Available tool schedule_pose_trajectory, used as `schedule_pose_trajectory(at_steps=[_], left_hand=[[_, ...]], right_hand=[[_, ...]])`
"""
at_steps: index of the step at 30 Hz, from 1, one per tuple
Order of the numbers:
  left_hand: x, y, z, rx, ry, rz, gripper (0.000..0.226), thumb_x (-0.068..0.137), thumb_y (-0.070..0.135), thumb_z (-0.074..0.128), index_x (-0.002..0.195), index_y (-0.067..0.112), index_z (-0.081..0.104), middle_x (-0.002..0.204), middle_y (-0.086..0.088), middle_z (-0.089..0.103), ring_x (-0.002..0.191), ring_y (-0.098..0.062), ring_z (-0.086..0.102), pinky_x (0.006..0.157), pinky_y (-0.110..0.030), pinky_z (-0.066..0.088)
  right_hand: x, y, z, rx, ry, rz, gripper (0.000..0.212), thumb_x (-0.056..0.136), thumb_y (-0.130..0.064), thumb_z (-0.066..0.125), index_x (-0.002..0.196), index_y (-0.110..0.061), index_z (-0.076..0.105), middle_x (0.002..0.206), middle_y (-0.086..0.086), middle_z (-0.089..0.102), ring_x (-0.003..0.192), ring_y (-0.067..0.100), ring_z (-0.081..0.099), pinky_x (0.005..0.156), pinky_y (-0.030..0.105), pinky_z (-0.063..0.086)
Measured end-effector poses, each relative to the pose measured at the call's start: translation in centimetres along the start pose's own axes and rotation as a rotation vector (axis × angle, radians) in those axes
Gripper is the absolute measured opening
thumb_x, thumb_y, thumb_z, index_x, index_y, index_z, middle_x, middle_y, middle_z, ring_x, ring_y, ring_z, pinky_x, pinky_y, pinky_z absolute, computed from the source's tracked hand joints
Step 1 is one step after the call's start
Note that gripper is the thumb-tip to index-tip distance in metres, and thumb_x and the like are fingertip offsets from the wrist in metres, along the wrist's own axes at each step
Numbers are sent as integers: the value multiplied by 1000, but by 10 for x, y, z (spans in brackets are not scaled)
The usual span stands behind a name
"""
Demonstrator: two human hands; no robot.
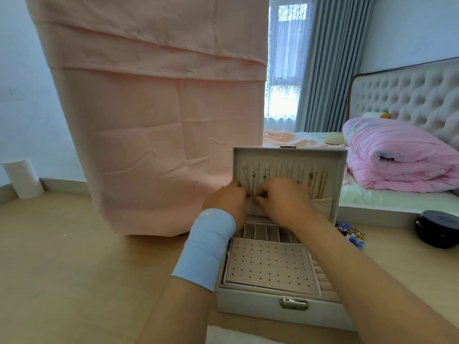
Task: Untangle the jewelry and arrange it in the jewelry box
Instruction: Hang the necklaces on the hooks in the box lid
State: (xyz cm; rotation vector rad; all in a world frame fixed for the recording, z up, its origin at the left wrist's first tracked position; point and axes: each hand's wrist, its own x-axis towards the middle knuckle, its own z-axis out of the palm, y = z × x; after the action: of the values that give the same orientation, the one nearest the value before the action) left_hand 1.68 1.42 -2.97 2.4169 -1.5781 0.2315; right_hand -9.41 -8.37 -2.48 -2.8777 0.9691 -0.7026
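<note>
Jewelry box (280, 311) sits open on the floor (62, 256), lid (288, 157) upright. Necklaces (319, 182) hang inside the lid; the middle ones are covered by the hands. Left hand (227, 201) and right hand (285, 202) meet at the lid's lower edge with fingers curled. The fingertips face away and any chain there is too thin to make out, so the grip can't be confirmed for either hand. Loose jewelry pile (352, 234) lies just right of the box, partly hidden by the right forearm. Perforated tray (270, 266) lies in the base. Black container (437, 229) is cut off at the right edge.
</note>
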Motion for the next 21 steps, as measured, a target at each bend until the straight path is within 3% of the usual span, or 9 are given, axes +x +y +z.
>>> schedule_pose_trajectory(at_steps=[9, 13, 18, 21], left_hand=[[0, -3, -1, -27, -9, 8, 44, 88, 5, 49, 127, 23, 60, 131, 0, 48, 109, -27, 57, 85, -40, 51], [-1, -5, -7, -36, -35, 10, 44, 91, 7, 46, 127, 28, 61, 127, 0, 50, 110, -26, 56, 86, -40, 51], [-1, -5, -9, -45, -39, 5, 46, 92, 6, 48, 132, 28, 58, 133, 1, 49, 116, -25, 55, 92, -40, 50], [-1, -3, -7, -30, -41, -6, 44, 92, 10, 48, 132, 25, 57, 129, -1, 50, 111, -26, 56, 88, -40, 51]], right_hand=[[18, -11, -18, 235, 165, 18, 13, 90, -26, 66, 90, -28, 79, 91, -6, 73, 88, 15, 64, 71, 28, 50], [24, -17, -13, 122, -88, -10, 17, 88, -21, 65, 90, -29, 80, 95, -3, 74, 90, 19, 66, 79, 37, 58], [20, -1, -22, 284, -38, 47, 26, 89, -12, 65, 108, -24, 78, 108, -4, 74, 100, 15, 68, 93, 35, 56], [10, -5, -12, 247, -162, -21, 29, 90, -11, 60, 107, -26, 77, 104, -4, 75, 96, 17, 68, 88, 37, 57]])
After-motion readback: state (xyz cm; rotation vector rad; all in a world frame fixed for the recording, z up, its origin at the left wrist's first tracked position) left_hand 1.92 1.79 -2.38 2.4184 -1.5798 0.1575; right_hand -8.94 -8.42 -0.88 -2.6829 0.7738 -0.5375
